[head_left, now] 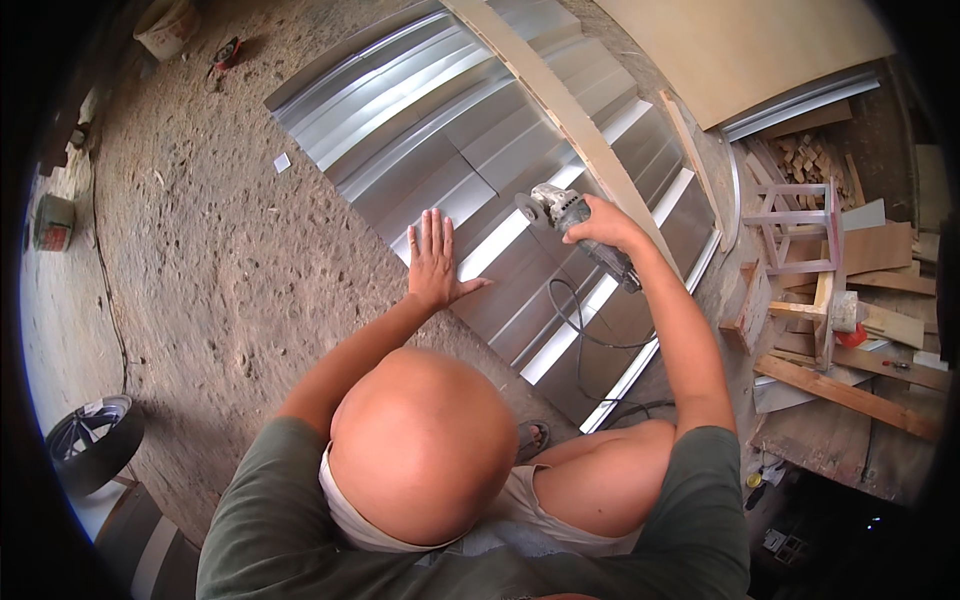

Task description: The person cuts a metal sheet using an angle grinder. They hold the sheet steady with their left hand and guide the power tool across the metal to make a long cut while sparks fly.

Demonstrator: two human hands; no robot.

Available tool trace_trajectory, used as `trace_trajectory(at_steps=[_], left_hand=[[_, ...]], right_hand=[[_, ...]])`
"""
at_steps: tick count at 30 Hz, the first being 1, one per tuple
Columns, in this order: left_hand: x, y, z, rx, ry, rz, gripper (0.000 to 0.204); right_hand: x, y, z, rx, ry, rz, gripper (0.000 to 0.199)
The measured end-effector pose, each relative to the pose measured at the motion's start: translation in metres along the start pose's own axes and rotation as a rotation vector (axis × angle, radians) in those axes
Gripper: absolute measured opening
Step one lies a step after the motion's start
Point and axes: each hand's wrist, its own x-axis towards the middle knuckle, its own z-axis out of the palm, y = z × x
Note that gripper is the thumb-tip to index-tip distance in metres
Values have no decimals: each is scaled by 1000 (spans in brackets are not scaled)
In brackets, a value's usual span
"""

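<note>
Corrugated shiny metal sheets (400,130) lie on the ground ahead of me, with a cut line running across one. In my right hand (607,222) is a grey angle grinder (612,262), gripped round its body. Its disc (532,210) points left, over the sheet; whether it touches the metal I cannot tell. A dark power cord (578,325) loops from the tool back toward my feet. My left hand (433,262) lies flat with fingers stretched at the sheet's near left edge, holding nothing. A long wooden board (560,110) rests across the sheets beyond the grinder.
Rough dirt floor (220,250) spreads to the left, with a wheel (95,440) and buckets (53,222) along its side. On the right are a small wooden stool (795,235), scrap planks (850,395) and a large plywood panel (740,50). My sandalled foot (535,436) is near the sheet's edge.
</note>
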Motion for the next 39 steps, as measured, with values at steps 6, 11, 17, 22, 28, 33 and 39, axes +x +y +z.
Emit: trace_trajectory(at_steps=[6,11,17,22,28,33,39], left_hand=[[2,-5,4,14,-22,28,134],[1,-6,1,42,-37,24,130],[1,-6,-2,4,-12,37,130],[0,-9,-2,-21,-15,41,130],[1,-9,0,-28,-16,38,133],[2,-9,2,-18,-14,36,134],[2,-9,3,-12,-25,36,135]], right_hand=[[14,2,2,-39,13,23,91],[25,14,5,-70,-40,58,111],[37,37,16,-65,-20,32,94],[41,38,19,-44,0,20,92],[48,37,16,-6,-82,31,81],[45,30,17,32,-77,20,76],[47,25,16,8,-104,27,76]])
